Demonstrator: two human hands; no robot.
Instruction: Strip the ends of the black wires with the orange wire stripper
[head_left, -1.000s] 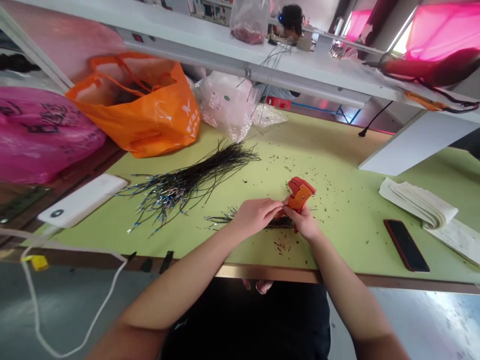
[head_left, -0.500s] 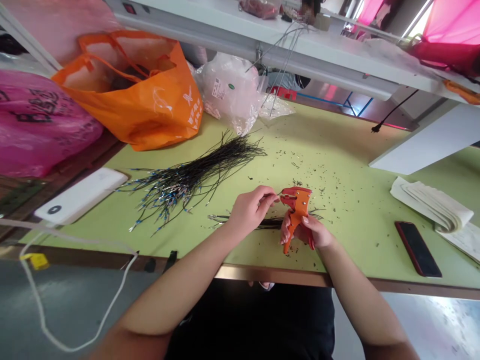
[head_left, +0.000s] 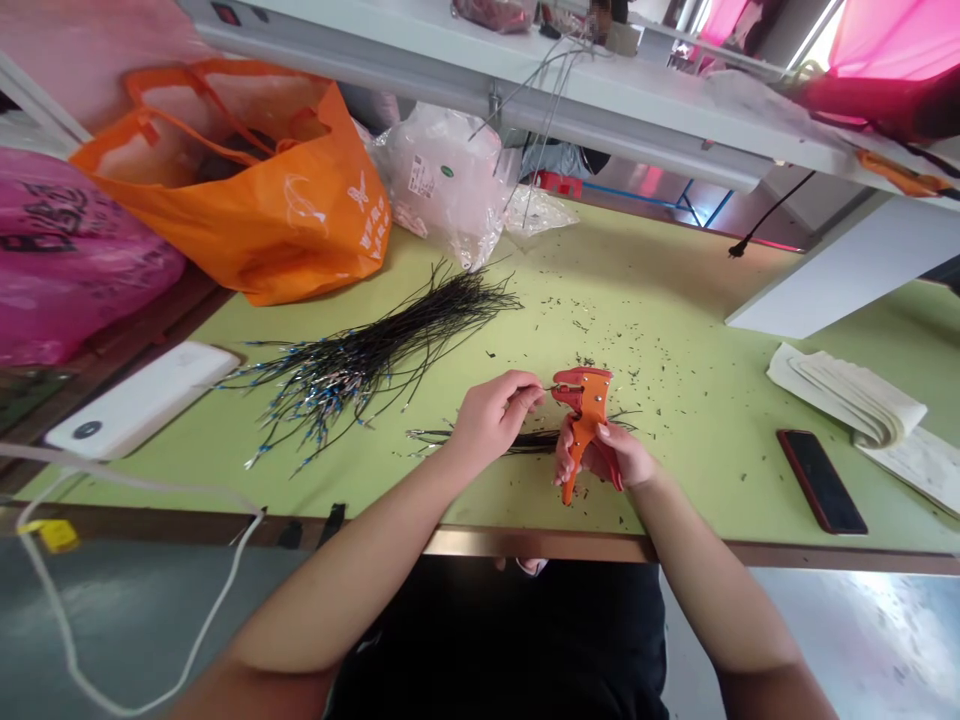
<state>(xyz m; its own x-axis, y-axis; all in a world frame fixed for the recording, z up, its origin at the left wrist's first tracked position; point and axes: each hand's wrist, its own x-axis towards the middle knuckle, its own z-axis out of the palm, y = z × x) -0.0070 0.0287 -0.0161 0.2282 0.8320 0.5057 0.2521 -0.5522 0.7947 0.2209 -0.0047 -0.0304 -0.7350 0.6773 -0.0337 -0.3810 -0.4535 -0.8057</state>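
My right hand (head_left: 606,455) is wrapped round the handles of an orange and red wire stripper (head_left: 592,400), its jaws pointing left. My left hand (head_left: 496,408) pinches a thin black wire (head_left: 547,389), whose end reaches the stripper's jaws. Below the hands, a small bundle of black wires (head_left: 534,442) lies on the table, partly covered by the hands. Farther left rests a large bunch of black wires (head_left: 405,335) with blue and silvery terminals at the near-left ends.
Black scraps (head_left: 581,325) are scattered over the green table (head_left: 675,500). On the right lie a phone (head_left: 821,480) and folded papers (head_left: 847,390). An orange bag (head_left: 300,220), a clear plastic bag (head_left: 450,180) and a white device (head_left: 142,398) stand left. A shelf (head_left: 637,110) crosses above.
The camera view has shifted slightly, so the scene sits a little farther left. At the stripper's jaws the wire end now appears in line with the opening; both hands keep their holds.
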